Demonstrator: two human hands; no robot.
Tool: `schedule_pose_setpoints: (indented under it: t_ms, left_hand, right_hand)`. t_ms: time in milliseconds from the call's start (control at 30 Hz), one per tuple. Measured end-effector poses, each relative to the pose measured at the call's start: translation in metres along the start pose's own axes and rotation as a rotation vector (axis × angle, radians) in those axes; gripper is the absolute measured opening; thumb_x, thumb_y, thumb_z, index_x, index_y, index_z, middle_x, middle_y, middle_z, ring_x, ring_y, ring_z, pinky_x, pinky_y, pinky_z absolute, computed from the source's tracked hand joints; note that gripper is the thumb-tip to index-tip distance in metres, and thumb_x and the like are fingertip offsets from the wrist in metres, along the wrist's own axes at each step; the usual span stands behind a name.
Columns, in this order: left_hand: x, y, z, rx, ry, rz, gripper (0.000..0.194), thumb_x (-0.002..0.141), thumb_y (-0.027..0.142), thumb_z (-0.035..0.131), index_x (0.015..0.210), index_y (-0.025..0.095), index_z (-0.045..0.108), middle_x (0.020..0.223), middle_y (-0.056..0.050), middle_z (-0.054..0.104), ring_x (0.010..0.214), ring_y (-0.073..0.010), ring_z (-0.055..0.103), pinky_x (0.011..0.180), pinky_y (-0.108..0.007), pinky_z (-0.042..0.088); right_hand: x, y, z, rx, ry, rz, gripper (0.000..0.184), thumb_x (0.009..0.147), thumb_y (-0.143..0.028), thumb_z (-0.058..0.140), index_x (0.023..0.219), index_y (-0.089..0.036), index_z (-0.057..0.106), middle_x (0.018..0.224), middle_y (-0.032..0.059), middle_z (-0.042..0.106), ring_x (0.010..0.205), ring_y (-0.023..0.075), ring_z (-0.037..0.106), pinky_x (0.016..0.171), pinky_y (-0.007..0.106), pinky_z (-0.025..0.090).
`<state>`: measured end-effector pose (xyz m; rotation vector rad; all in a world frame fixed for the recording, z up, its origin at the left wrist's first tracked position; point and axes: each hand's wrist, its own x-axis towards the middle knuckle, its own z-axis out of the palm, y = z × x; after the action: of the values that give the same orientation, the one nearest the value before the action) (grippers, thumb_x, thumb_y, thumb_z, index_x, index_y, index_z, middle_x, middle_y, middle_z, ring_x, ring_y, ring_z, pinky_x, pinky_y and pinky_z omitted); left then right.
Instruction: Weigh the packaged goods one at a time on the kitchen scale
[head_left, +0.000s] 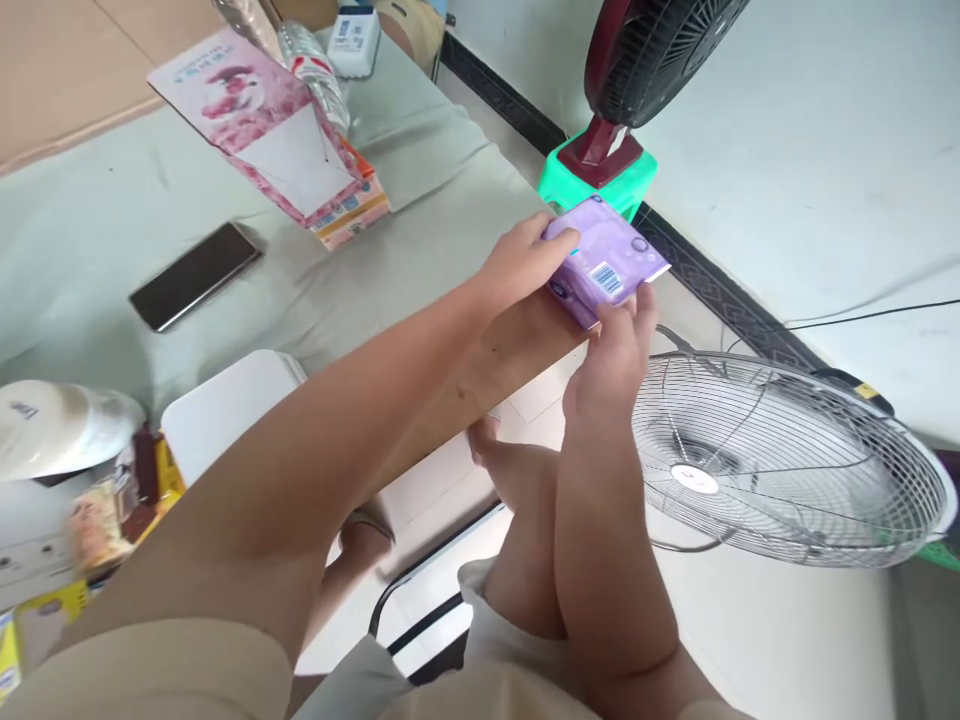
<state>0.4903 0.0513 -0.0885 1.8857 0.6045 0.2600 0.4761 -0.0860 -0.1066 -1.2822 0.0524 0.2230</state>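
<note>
1. Purple pack [611, 238]: held at the table's corner, overlapping the bare wooden edge [517, 345]. Barcode [605, 278] faces my camera; its digits are too small for me to read.
2. Left hand [529, 258]: clamped on the pack's near left side, thumb on top; I cannot see the fingers underneath.
3. Right hand [616, 335]: gripping the pack's lower edge, beside the barcode.
4. Other print: the opened pink box [289, 165] carries blue characters, too blurred for me to read. Clear bottle [311, 70] has a red-and-white label; white container [354, 42] shows blue print. Neither legible.
5. Room: green cloth [405, 260] stretches between the phone [196, 276] and the left forearm. Beyond the pack, a floor strip runs to the wall [825, 190].
6. Tight side: wire-caged fan [787, 460] near the right forearm; green stool [639, 188] behind the pack, bearing a dark fan [664, 65].
</note>
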Motion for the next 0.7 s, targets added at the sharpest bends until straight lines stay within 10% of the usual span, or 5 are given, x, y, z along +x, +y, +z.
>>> schedule_pose_setpoints:
  t_ms: [167,300,533,700]
  left_hand:
    - [-0.048,0.016,-0.010,-0.010,0.205,0.095,0.007,0.097,0.033,0.063,0.097,0.026,0.062,0.103,-0.004,0.074,0.098,-0.0225,0.064,0.097,-0.040,0.052]
    - [-0.134,0.010,-0.043,-0.025,0.378,0.259,0.031,0.098,0.040,0.064,0.123,0.022,0.062,0.128,-0.009,0.071,0.121,-0.0260,0.067,0.108,-0.041,0.054]
    - [-0.315,-0.057,-0.116,0.038,0.726,0.107,0.064,0.102,0.068,0.048,0.143,0.020,0.058,0.142,-0.016,0.065,0.136,-0.0320,0.063,0.113,-0.047,0.055]
    - [-0.377,-0.100,-0.147,0.065,0.814,0.020,0.067,0.104,0.067,0.044,0.146,0.016,0.057,0.145,-0.019,0.065,0.136,-0.0334,0.063,0.119,-0.051,0.050]
  right_hand:
    - [-0.016,-0.010,-0.002,0.035,-0.055,-0.048,0.056,0.080,-0.037,0.054,0.136,-0.031,0.053,0.152,0.0028,0.057,0.145,0.0242,0.056,0.125,0.053,0.047]
    - [-0.041,-0.008,0.000,0.073,-0.264,-0.041,0.057,0.080,-0.038,0.053,0.137,-0.037,0.059,0.147,0.0006,0.061,0.140,0.0266,0.060,0.112,0.052,0.055]
    - [-0.149,0.027,0.049,0.028,-0.766,0.024,0.051,0.082,-0.045,0.059,0.128,-0.027,0.072,0.136,0.0058,0.073,0.138,0.0299,0.064,0.124,0.053,0.047]
    - [-0.202,0.050,0.065,-0.130,-0.912,0.066,0.047,0.082,-0.044,0.064,0.124,-0.027,0.078,0.129,0.0045,0.077,0.130,0.0283,0.067,0.124,0.052,0.046]
